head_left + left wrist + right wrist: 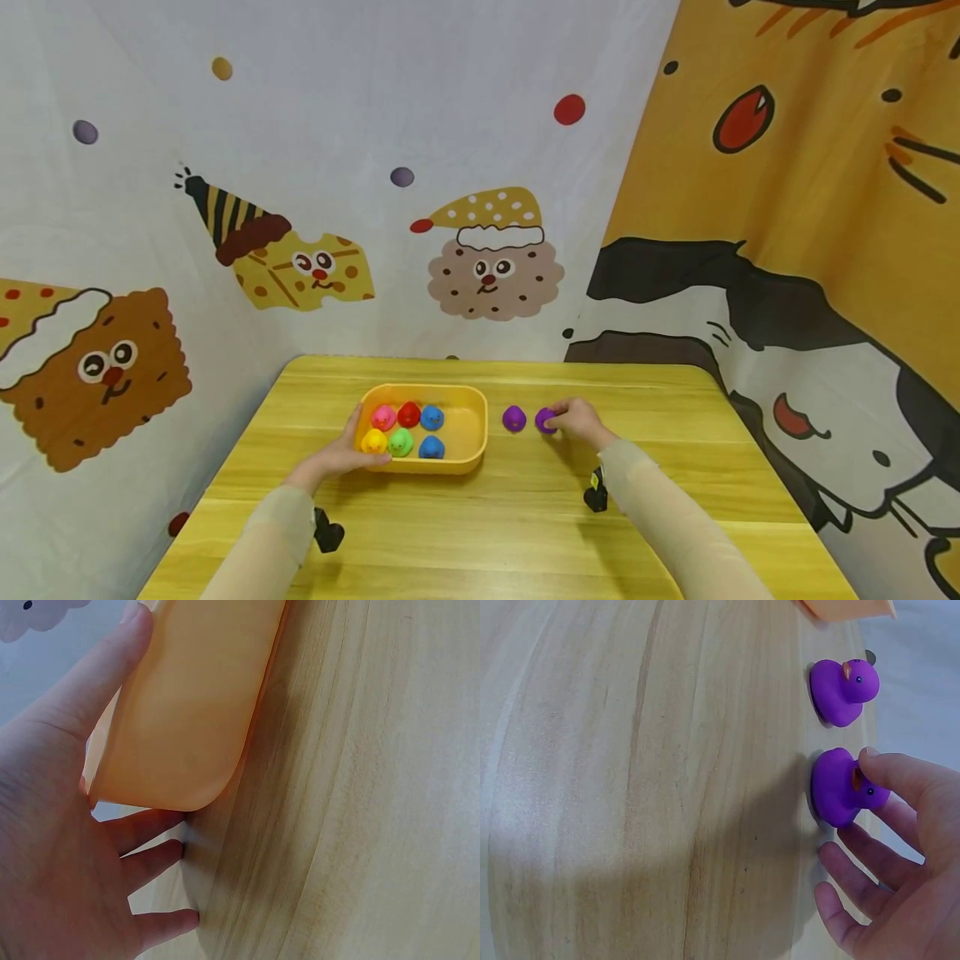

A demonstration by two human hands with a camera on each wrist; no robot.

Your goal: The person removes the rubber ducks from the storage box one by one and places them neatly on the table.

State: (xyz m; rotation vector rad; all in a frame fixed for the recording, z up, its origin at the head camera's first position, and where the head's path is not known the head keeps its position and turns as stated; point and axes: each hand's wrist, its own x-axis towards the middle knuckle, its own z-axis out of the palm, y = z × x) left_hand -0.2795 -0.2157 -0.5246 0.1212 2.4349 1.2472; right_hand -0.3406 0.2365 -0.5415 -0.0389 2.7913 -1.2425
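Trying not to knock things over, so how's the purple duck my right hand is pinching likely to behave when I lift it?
That purple duck is probably light, being small beside your right hand. Its broad, low body suggests it would slide rather than roll if pushed. Its smooth, rounded head may slip in your grip.

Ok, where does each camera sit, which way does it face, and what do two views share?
Head: on the person's head, facing forward and down over table, tray and backdrop; left hand, right hand and both sleeves show.
Left wrist: on that wrist, facing the tray's outer wall and the table; left hand shows.
Right wrist: on that wrist, facing the pinched purple duck and the other purple duck; right hand shows.
Head and right wrist share both ducks.
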